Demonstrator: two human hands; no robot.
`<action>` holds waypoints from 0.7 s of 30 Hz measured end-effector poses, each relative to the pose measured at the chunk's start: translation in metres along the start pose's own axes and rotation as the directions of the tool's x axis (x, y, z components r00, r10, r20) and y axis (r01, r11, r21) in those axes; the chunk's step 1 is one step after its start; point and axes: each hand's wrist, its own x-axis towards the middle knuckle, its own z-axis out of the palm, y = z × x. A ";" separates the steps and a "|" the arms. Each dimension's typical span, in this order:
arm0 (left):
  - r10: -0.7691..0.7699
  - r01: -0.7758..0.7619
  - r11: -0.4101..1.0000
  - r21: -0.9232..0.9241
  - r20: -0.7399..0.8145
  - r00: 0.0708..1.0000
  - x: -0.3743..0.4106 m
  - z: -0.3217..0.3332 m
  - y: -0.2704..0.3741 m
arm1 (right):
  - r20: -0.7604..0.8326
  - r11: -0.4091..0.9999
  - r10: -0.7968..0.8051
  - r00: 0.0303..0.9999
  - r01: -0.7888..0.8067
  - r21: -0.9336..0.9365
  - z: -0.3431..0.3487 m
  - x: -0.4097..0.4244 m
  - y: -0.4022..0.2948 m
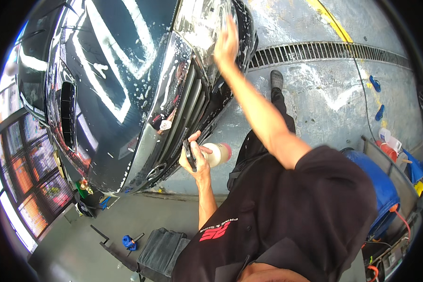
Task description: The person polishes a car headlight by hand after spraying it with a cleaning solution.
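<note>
My left hand (196, 157) is wrapped around the black trigger head of a spray bottle (218, 154). The bottle has a pale body and a pinkish-red base, and it is tilted in front of the car's grille (188, 109). With its fingers stretched out, my right hand (227, 44) lies at the wet headlight (201, 26) of a dark car; it is blurred, and whatever is under the palm is hidden. White suds and drops cover the headlight, the bumper edge and parts of the glossy hood (109, 70).
A floor drain grate (324, 53) crosses the painted concrete. Two blue sandals (375, 84) and a dark cable (363, 91) lie on the right. Near my side stand a blue barrel (377, 190) and a metal cart (384, 158) with containers. A dark padded seat (162, 248) is at lower left.
</note>
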 end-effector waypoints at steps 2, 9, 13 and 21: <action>-0.048 0.048 0.998 0.048 0.013 0.999 -0.002 0.001 0.004 | -0.012 0.995 -0.054 0.998 0.053 -0.087 -0.017 -0.105 -0.011; 0.012 -0.011 1.000 0.018 -0.035 0.999 0.009 0.006 0.002 | -0.028 0.984 0.175 0.984 -0.175 0.020 -0.004 0.014 0.014; 0.023 -0.023 0.999 0.025 -0.037 0.999 0.013 0.009 -0.006 | 0.028 0.996 0.085 0.996 -0.085 -0.016 -0.004 -0.014 0.013; 0.053 -0.054 0.998 0.018 0.030 0.998 0.019 0.014 0.010 | 0.002 0.979 0.206 0.979 -0.206 0.004 0.008 0.019 0.008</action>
